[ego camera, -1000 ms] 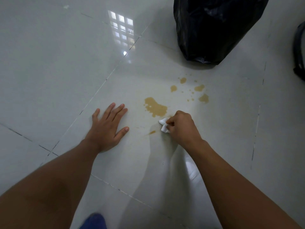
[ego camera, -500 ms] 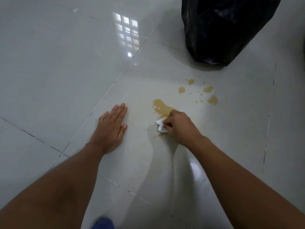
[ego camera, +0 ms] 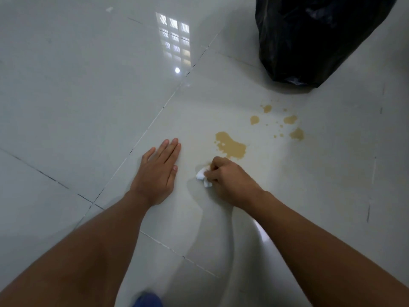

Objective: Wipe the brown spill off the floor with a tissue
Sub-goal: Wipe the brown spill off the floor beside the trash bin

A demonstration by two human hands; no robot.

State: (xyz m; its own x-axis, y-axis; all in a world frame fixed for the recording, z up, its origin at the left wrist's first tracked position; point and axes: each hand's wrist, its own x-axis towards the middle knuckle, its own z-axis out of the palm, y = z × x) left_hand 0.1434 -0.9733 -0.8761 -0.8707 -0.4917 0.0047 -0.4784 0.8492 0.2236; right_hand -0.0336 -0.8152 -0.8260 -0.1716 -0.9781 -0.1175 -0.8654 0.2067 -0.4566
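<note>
A brown spill (ego camera: 231,145) lies on the glossy pale floor tiles, with several smaller brown drops (ego camera: 290,124) scattered to its far right. My right hand (ego camera: 230,180) is closed around a crumpled white tissue (ego camera: 203,177) and presses it to the floor just in front of the big puddle, a little to its left. My left hand (ego camera: 158,171) rests flat on the tile with the fingers together, to the left of the tissue. A faint wet smear shows on the tile below the tissue.
A black plastic bag (ego camera: 314,36) stands on the floor at the far right, just behind the drops. Dark grout lines (ego camera: 141,138) cross the tiles. A blue shape (ego camera: 147,300) shows at the bottom edge.
My right hand has slid the tissue left and toward me, off the puddle's near edge. The small brown streak near the tissue is gone. My left hand has closed its fingers together.
</note>
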